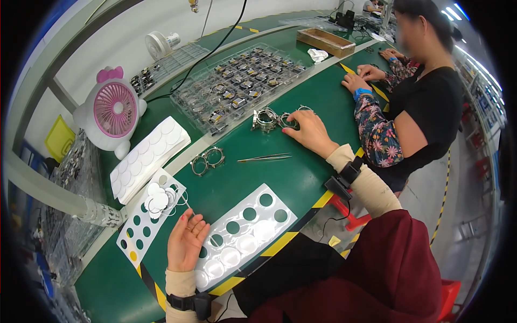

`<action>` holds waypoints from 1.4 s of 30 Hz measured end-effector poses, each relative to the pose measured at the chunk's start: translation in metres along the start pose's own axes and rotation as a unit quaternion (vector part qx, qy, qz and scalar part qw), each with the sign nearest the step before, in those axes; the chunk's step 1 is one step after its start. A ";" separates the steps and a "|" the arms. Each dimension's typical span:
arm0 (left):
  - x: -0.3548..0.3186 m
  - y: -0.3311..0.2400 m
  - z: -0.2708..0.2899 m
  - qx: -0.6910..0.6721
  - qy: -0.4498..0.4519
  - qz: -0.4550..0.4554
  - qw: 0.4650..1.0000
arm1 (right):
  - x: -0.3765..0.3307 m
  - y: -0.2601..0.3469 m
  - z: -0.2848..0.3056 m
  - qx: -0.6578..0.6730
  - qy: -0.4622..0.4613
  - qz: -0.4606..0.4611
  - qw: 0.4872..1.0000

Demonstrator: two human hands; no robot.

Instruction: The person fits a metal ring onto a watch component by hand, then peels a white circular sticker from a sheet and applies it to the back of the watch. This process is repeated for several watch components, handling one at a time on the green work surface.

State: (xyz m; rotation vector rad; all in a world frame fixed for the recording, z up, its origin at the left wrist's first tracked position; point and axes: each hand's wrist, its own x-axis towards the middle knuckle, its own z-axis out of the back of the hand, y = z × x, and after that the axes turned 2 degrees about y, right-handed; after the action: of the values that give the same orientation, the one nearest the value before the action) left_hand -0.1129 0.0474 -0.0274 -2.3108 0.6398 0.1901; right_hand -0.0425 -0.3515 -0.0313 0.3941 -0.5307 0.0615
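Note:
My right hand (311, 133) reaches to the back of the green bench, its thumb and fingers closed on a round metal watch case (284, 120). Right beside it on the left are more silver watch cases (264, 119). My left hand (187, 237) is turned palm up with loosely curled fingers, and I see nothing in it. It hovers by the left end of a white sheet (257, 215) with round holes and clear discs. Just beyond its fingertips, loose white round stickers (158, 198) lie heaped on a second holed sheet (139, 230). Tweezers (264, 158) and two watch cases (207, 161) lie in the middle.
A clear tray (231, 86) of watch parts stands along the back. To the left are a pink and white fan (114, 110) and a stack of round-sticker sheets (151, 156). A co-worker (425, 91) works at the right. Striped tape (280, 243) edges the bench.

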 end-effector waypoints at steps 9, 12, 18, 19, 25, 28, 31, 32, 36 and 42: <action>0.001 -0.002 -0.004 0.004 0.011 0.002 1.000 | -0.014 0.035 0.021 0.055 -0.020 -0.022 0.998; -0.006 -0.002 -0.002 0.008 0.009 0.003 1.000 | -0.001 0.098 0.013 0.157 -0.015 0.070 0.985; -0.007 -0.006 0.003 -0.020 0.032 -0.041 0.998 | 0.030 0.159 -0.041 0.148 0.085 0.174 0.970; -0.007 -0.007 0.002 -0.021 0.029 -0.043 0.998 | 0.032 0.162 -0.048 0.131 0.123 0.163 0.970; -0.010 -0.036 0.021 -0.054 0.076 -0.073 0.993 | 0.013 0.186 -0.047 0.099 0.040 0.258 0.960; -0.033 -0.047 0.011 0.195 -0.029 -0.112 0.974 | -0.030 0.206 -0.024 0.096 0.150 0.319 0.931; -0.048 -0.035 -0.001 0.468 -0.053 -0.169 0.866 | -0.044 0.196 -0.005 0.065 0.205 0.314 0.925; -0.058 -0.021 -0.005 0.599 -0.039 -0.214 0.770 | -0.049 0.187 0.003 0.046 0.217 0.288 0.932; -0.057 0.008 -0.029 0.750 0.012 -0.261 0.607 | -0.068 0.138 0.015 -0.020 0.247 0.235 0.940; -0.017 0.038 -0.043 0.822 0.085 -0.252 0.503 | -0.079 0.127 0.048 0.017 0.347 0.180 0.920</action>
State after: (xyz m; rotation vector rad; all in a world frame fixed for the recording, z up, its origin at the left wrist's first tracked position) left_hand -0.1489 0.0016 -0.0139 -0.4611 -0.0194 -0.6872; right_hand -0.1532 -0.2485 0.0113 0.2771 0.1095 0.5483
